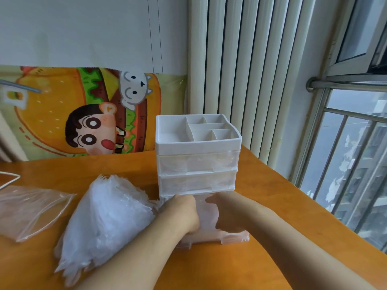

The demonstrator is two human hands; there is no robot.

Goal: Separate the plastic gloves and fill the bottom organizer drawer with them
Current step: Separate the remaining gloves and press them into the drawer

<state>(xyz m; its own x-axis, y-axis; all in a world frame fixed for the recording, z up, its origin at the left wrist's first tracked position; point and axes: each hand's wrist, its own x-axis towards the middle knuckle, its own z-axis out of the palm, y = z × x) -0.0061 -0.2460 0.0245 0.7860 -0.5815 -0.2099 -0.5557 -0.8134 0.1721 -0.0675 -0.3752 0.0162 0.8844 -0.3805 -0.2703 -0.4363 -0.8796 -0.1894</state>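
A white desk organizer stands on the orange table, its two upper clear drawers closed. The bottom drawer is pulled out toward me. Both hands are down inside it. My left hand is curled with knuckles up and grips a thin clear plastic glove. My right hand holds the same glove from the right side, fingers curled downward. The fingertips of both hands are hidden in the drawer. A large heap of clear plastic gloves lies just left of the drawer, touching my left forearm.
An empty clear zip bag lies flat at the table's left. A cartoon burger cushion leans on the wall behind. The table edge runs diagonally at right, beside a radiator and window bars.
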